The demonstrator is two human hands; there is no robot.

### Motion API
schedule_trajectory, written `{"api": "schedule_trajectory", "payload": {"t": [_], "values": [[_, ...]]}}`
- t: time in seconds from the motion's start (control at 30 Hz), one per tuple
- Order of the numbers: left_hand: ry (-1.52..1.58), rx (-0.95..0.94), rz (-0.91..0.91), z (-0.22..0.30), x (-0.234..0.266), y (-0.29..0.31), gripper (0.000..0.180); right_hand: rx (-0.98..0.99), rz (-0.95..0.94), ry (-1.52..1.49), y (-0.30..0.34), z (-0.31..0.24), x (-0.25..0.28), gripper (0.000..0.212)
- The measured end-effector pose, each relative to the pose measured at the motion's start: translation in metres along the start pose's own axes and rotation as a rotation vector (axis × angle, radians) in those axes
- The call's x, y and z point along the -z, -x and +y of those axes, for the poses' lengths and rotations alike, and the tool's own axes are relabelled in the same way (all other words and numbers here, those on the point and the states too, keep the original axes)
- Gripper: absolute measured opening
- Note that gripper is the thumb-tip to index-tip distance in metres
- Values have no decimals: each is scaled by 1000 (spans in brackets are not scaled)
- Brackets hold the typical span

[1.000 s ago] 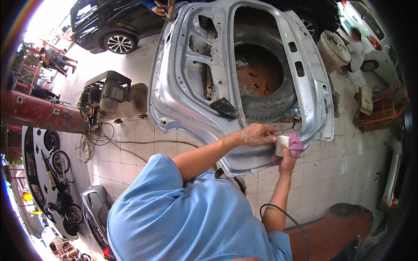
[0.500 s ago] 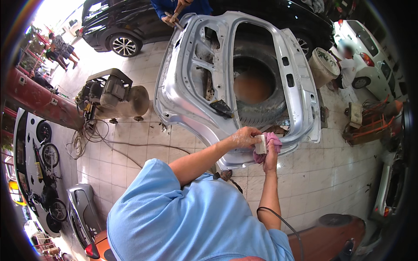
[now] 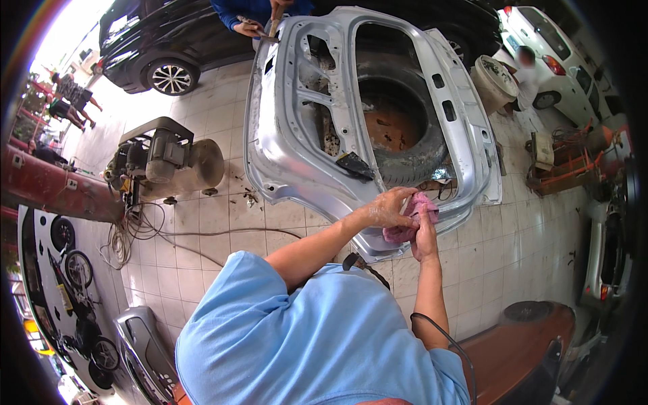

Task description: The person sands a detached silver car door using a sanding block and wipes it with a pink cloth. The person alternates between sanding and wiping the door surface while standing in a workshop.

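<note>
Pink rag (image 3: 413, 217), crumpled and soft, bunched between both hands just above the lower edge of a silver car door panel (image 3: 290, 145). A second ago a pale rectangular block showed between the fingers beside the cloth; it is now hidden, or nearly so, and the rag covers more of the grip, which suggests the cloth is being gathered or folded around it. Left hand (image 3: 388, 208) lies curled over the top of the rag, fingers closed on it. Right hand (image 3: 425, 236) comes up from below with the thumb raised, gripping the rag's underside. The door panel lies flat across an old tyre (image 3: 405, 145) on the tiled floor (image 3: 202, 223), its inner face up, bare metal with cut-outs. A compressor (image 3: 169, 158) stands left. Another person's hands (image 3: 253, 27) work at the panel's far corner.
</note>
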State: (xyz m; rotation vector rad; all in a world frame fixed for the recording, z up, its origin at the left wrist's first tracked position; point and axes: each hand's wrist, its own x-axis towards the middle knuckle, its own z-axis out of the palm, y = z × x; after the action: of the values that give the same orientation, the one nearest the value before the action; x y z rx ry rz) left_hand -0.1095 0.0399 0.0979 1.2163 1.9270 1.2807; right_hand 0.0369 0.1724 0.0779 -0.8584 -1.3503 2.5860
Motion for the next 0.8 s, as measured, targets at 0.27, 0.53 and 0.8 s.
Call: {"api": "schedule_trajectory", "payload": {"t": [0.27,0.53,0.8], "values": [[690,288,-91,-22,16,7,54,94,136,70,22,-6,-13,60],[896,352,-5,-23,18,19,48,338,258,760,35,-70,24,49],[733,398,152,-2,-4,14,40,750,334,1887,2,-103,57,55]]}}
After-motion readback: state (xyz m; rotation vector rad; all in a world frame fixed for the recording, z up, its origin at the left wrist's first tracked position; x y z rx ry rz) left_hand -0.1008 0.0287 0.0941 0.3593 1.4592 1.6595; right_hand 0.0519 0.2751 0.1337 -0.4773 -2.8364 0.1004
